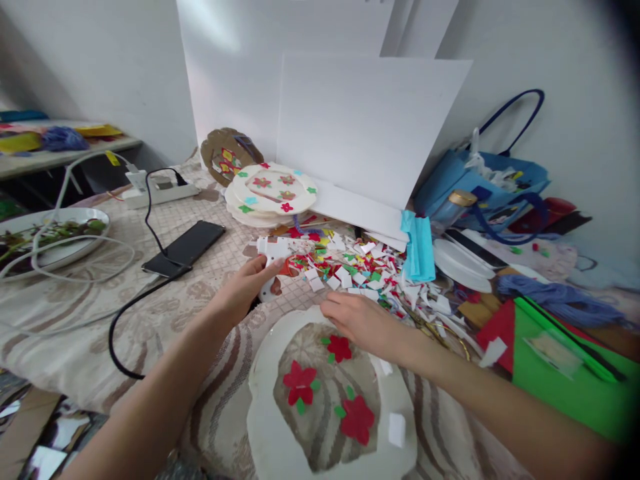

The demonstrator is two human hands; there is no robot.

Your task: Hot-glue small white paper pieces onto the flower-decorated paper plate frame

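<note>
My left hand (255, 277) is wrapped round a white glue gun (275, 250) with an orange trigger, its nozzle pointing left. My right hand (357, 319) reaches over the upper right rim of a cream scalloped frame (265, 373), fingers curled together and pointing down; what lies under the fingertips is hidden. Through the frame's clear middle shows the patterned cloth. Three red paper flowers (300, 383) with green leaves are on that middle. Small white blocks (397, 430) sit on the frame's right rim.
Paper scraps (360, 267) pile up beyond the frame. Decorated plates (270, 190) are stacked behind, near a white board (370, 120). A phone (185, 247), power strip (160, 193) and cords lie left. Scissors (440, 333), a green folder (565, 373) and a blue bag (480, 187) are right.
</note>
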